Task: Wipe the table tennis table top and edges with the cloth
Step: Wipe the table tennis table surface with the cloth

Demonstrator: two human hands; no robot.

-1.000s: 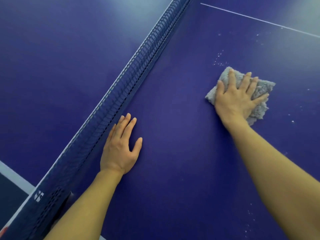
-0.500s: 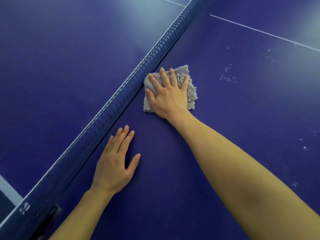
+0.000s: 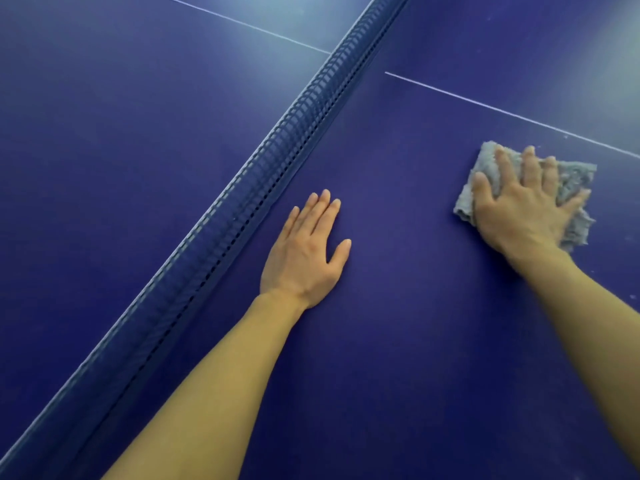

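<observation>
Cloth (image 3: 573, 180): grey, fluffy, folded into a pad, at three o'clock on the table (image 3: 415, 358). We judge it light, soft and limp, best driven under a flat palm at its centre.
Right hand (image 3: 523, 211): fingers straight and spread, pressing on the cloth, not clutching.
Left hand (image 3: 304, 258): flat, relaxed on the bare top, holding nothing.
Net (image 3: 242, 209): seven to one o'clock.
Top: blue, smooth; white line (image 3: 502, 112) at two o'clock.
Room: we see none.

Left hand (image 3: 304, 252) flat, fingers (image 3: 320, 214) together, right hand (image 3: 523, 209) palm down, fingers spread, both arms extended
</observation>
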